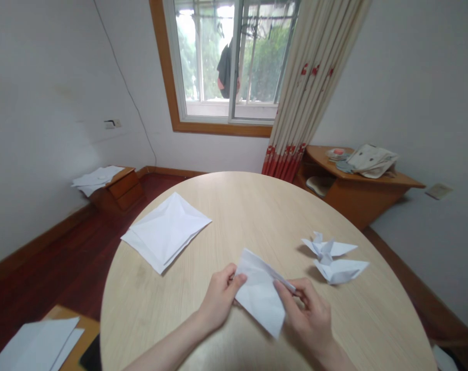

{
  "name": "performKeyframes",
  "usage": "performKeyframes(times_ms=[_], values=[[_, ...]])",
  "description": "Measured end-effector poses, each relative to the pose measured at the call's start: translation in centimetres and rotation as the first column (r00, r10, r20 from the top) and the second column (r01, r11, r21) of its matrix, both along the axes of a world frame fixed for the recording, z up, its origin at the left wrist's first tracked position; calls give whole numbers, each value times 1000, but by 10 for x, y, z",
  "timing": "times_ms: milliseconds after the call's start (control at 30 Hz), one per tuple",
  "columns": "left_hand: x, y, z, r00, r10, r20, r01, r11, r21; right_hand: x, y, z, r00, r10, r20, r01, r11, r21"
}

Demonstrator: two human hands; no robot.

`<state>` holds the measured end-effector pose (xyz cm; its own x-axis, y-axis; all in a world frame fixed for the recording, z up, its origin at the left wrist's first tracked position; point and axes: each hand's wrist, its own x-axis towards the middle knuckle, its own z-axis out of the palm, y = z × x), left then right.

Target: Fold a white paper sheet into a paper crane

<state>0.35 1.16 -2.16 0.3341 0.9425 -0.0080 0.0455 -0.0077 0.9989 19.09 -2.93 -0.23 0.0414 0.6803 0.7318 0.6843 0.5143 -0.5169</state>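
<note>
the left hand (220,296) and right hand (312,314) pinched a folded paper (260,294); left of that paper lay white sheets (168,229), right of it origami (343,270), beyond it a window (201,62).

I'm seeing a folded white paper piece (259,293), plain all over; the round pale-beige wooden tabletop (234,216) is showing fine grain; over there, a long cream fabric curtain (305,93) is carrying red flower-like motifs, turning red below.
</note>
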Motion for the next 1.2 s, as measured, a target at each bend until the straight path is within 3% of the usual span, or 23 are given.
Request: performKeyframes(times_ms=[67, 200, 300, 433, 533, 700, 867, 1067, 1200], values=[[0, 0, -1, 996, 41, -79, -41, 999, 7, 0, 2, 5, 996, 50, 79, -47, 998, -48], [-5, 5, 2, 930, 153, -335, -86, 975, 205, 0, 7, 5, 967, 36, 251, -7, 994, -113], [-8, 9, 5, 837, 140, -528, -10, 970, 242, 0, 11, -3, 943, -53, 330, 106, 984, -145], [-9, 10, 7, 692, 131, -710, 142, 939, 312, 0, 14, -13, 938, -71, 339, 157, 959, -234], [-11, 10, 8, 652, 149, -743, 196, 914, 355, 1, 13, -18, 925, -96, 367, 202, 944, -260], [-15, 13, 6, 668, 202, -716, 148, 907, 394, 3, 15, -26, 863, -146, 484, 278, 937, -213], [-17, 16, 3, 632, 269, -727, 138, 884, 447, 5, 16, -34, 808, -96, 582, 261, 943, -207], [-13, 16, 0, 535, 285, -795, 250, 846, 472, 4, 15, -36, 761, -42, 647, 243, 944, -225], [-10, 14, -2, 459, 311, -832, 291, 832, 472, 0, 16, -36, 805, 4, 593, 213, 932, -294]])
